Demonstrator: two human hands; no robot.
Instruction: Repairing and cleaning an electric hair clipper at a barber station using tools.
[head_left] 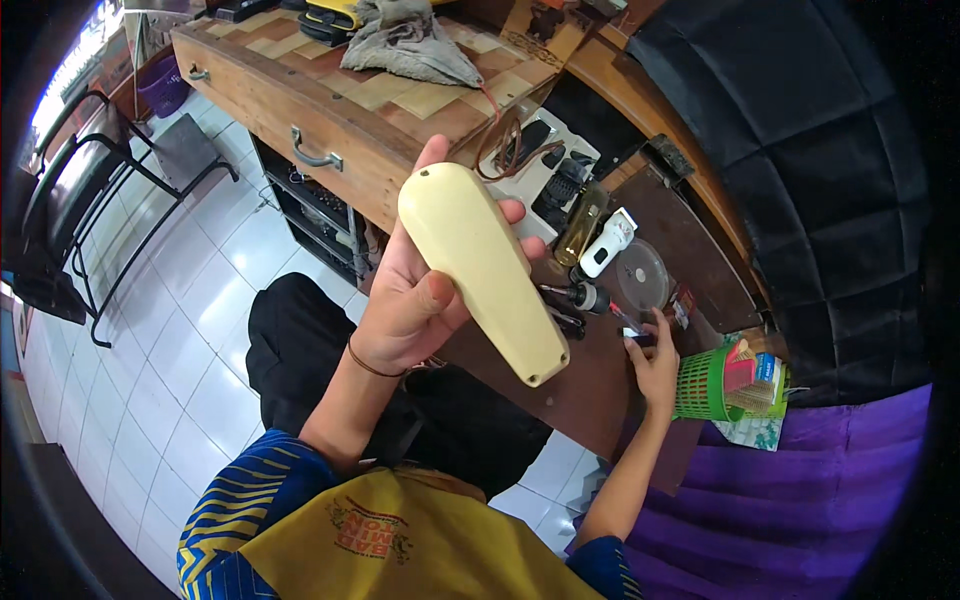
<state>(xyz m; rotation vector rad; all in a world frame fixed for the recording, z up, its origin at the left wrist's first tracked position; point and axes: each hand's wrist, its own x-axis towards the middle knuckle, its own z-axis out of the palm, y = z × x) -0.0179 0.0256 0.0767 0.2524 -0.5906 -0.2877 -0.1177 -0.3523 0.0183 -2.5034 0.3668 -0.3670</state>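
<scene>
My left hand (405, 290) is raised in front of me, its fingers and thumb wrapped round a cream plastic hair clipper casing (475, 265). The casing is long and rounded at its upper end, with small screw holes near both ends. Over the brown shelf top, my right hand (655, 365) has thumb and fingers drawn together at a small dark and white item (635, 335). I cannot make out what that item is. Close by lie a black bottle-like item with a grey collar (588, 297) and a round clear lid (642, 275).
A white hair clipper (608, 243) and an amber bottle (582, 228) lie behind my right hand. To its right stands a green basket (703, 385) with combs. A wooden drawer cabinet (290, 120) holds a grey cloth (405, 48). A black metal-framed chair (90, 200) stands far left.
</scene>
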